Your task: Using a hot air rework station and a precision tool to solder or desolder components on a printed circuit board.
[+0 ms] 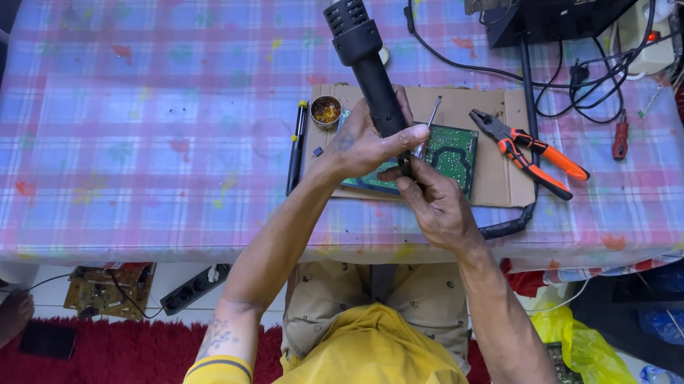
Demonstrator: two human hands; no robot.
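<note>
Yellow shirt shoulders fill the bottom of the view, and from them both forearms reach forward and meet over the table with the pink and blue checked plastic cloth. The left hand is bent at the wrist, and its fingers are wrapped around the grip of a long black hot-air tool, which leans up and away from the person. The right hand comes from lower right with the fingers curled narrow, pinching something thin at the bottom end of the tool; what it is I cannot tell. Under both hands lies a green circuit board on a flat brown cardboard sheet. Orange-handled pliers rest on the cardboard, right of the board. A small round tin and a black pen-shaped tool lie to the left.
</note>
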